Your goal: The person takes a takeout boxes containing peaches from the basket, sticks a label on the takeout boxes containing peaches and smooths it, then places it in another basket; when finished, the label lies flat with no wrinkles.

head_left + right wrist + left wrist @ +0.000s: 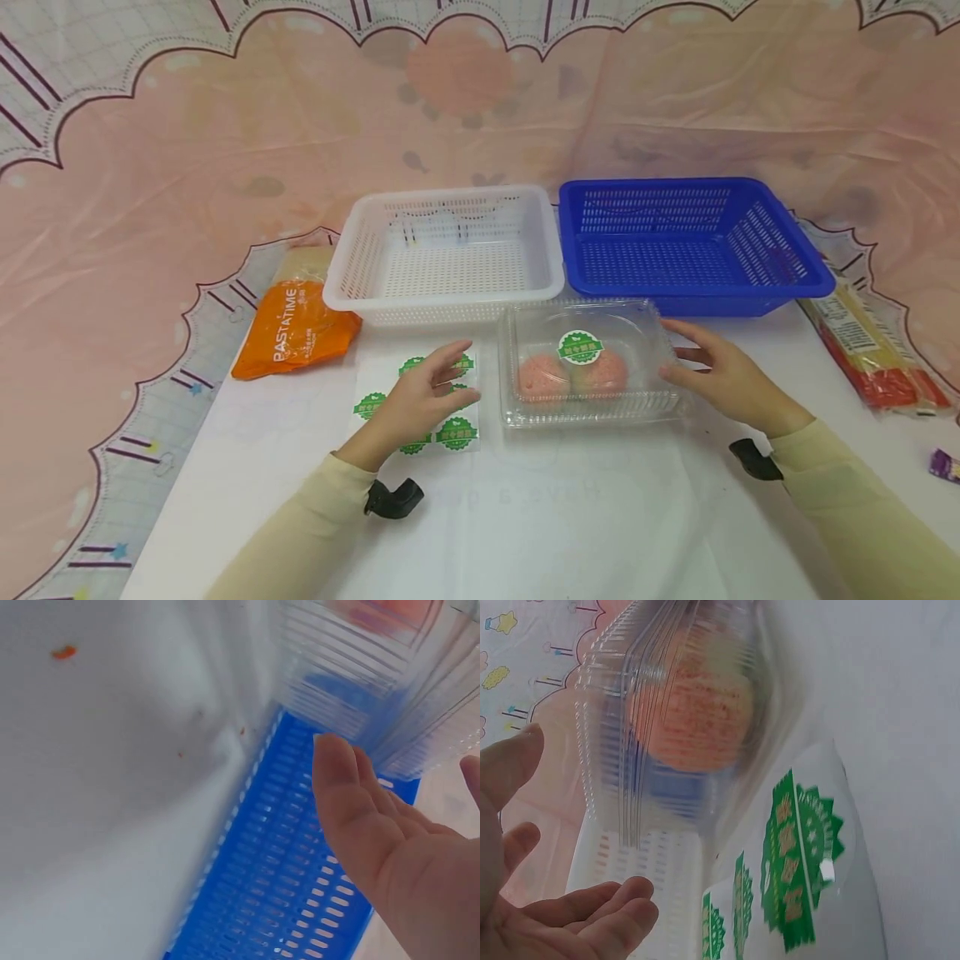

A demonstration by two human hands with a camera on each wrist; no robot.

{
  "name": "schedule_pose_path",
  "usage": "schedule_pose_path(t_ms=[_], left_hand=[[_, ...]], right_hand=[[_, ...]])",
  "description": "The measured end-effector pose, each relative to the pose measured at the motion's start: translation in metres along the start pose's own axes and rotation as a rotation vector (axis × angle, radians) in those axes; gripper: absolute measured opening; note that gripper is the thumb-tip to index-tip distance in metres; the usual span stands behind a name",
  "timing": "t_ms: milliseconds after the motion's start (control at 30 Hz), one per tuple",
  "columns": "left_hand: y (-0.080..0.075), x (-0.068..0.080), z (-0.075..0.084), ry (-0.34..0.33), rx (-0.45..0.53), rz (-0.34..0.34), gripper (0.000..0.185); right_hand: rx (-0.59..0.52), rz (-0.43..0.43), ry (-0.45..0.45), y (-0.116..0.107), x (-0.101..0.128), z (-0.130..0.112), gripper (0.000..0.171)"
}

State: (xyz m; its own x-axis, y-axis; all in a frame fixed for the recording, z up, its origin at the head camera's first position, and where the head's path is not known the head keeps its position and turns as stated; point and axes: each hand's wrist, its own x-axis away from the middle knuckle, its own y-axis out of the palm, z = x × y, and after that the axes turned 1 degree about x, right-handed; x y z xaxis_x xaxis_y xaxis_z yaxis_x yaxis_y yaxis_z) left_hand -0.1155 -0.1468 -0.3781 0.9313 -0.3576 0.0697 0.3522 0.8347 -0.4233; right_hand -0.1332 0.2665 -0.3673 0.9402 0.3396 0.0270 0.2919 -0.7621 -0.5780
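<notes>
A clear plastic clamshell box (536, 329) lies closed on the white table with two round pink fruits (543, 379) inside. On its lid is a round green-and-white sticker (581, 347). My right hand (723, 379) is at the box's right end, fingers extended and fingertips right at its side; they hold nothing. To the left of the box, my left hand (420, 404) hovers over a sheet of green stickers (457, 434), with its fingers loosely bent and nothing in them. In the left wrist view, the fingers are apart from the box (615, 712).
Behind the box stand a white plastic basket (442, 302) and a blue one (697, 292). An orange PASTATIME bag (300, 329) lies at the left. At the right are a red-and-yellow packet (873, 350) and a small purple wrapper (943, 465).
</notes>
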Motion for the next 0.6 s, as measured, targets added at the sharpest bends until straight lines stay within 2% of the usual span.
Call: schedule_pose_path(t_ms=[267,600], left_hand=[[0.015,-0.008,0.001,-0.025,0.030,-0.015,0.072],[0.030,-0.017,0.005,-0.028,0.107,-0.030,0.070]], right_hand=[[-0.083,-0.056,-0.019,0.002,0.001,0.006,0.072],[-0.059,-0.074,0.035,0.002,0.001,0.007,0.076]])
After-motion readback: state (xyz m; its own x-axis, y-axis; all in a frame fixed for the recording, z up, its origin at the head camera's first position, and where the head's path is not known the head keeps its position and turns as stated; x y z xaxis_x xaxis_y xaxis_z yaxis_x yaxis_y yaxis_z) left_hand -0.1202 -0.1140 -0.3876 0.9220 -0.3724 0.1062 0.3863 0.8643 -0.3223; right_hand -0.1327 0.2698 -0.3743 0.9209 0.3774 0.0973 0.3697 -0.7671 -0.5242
